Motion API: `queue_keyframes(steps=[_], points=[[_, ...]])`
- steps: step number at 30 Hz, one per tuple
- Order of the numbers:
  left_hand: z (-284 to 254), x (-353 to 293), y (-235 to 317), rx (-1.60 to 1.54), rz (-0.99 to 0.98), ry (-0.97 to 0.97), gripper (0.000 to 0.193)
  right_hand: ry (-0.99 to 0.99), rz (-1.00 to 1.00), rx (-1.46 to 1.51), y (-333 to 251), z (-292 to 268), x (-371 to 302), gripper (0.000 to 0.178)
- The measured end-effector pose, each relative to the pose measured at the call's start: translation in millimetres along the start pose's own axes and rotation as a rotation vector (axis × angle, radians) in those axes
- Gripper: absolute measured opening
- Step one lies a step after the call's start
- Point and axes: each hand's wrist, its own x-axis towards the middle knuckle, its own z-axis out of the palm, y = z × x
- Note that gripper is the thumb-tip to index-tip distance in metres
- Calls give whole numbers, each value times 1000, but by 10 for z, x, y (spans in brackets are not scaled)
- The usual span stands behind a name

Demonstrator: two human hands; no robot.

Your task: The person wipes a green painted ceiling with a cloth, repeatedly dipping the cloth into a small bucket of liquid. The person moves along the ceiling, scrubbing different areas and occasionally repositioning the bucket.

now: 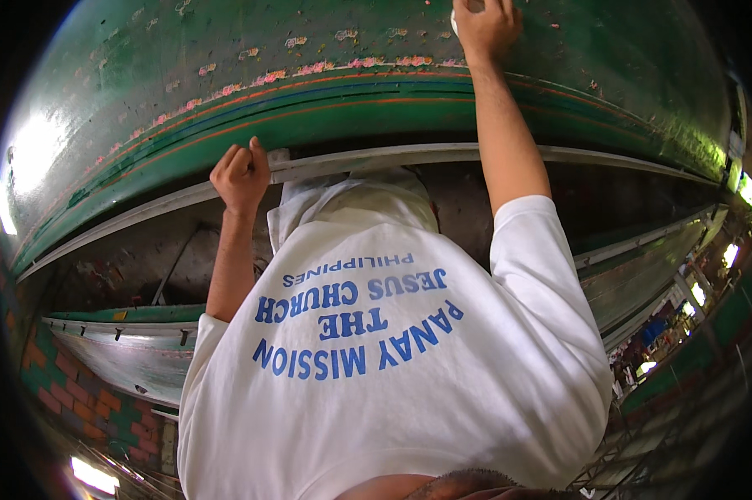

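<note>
My right hand point(486, 33) reaches far over a long green work surface point(351, 87), at the top edge of the view. Its fingers curl around a small white thing that shows only as a rounded rim point(455, 22); its kind is hidden by the hand. My left hand point(241, 177) is closed in a fist with the thumb raised, just above the pale rail point(376, 157) along the surface's near edge. Nothing shows in that fist. A row of pink flower prints point(267, 79) runs along the surface, above orange and dark stripes.
Crumbs and flakes are scattered over the green surface. Under the rail lies a dark gap. Behind me stands another long bench point(126, 354) with a metal-like edge, and a brick-patterned floor or wall point(80, 387) shows at lower left. Cluttered items point(655, 337) sit at lower right.
</note>
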Motion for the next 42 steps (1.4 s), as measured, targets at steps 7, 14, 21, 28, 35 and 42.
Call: queue_keyframes(steps=[7,14,21,28,35,42], points=[[6,-23,-91,58,-123,-13,50,24,-203,158,-228,-17,-646,13],[39,33,-66,99,-168,-28,50,121,-90,-64,177,201,-202,13],[15,20,-101,77,-180,-16,52,16,-206,121,-578,159,-666,13],[-99,162,-169,1,-173,56,51,59,-78,-21,-7,362,-126,11],[-35,21,-218,55,-103,78,50,-121,-297,131,-318,146,-476,14],[-35,94,-182,36,7,103,50,25,-220,24,131,330,29,13]])
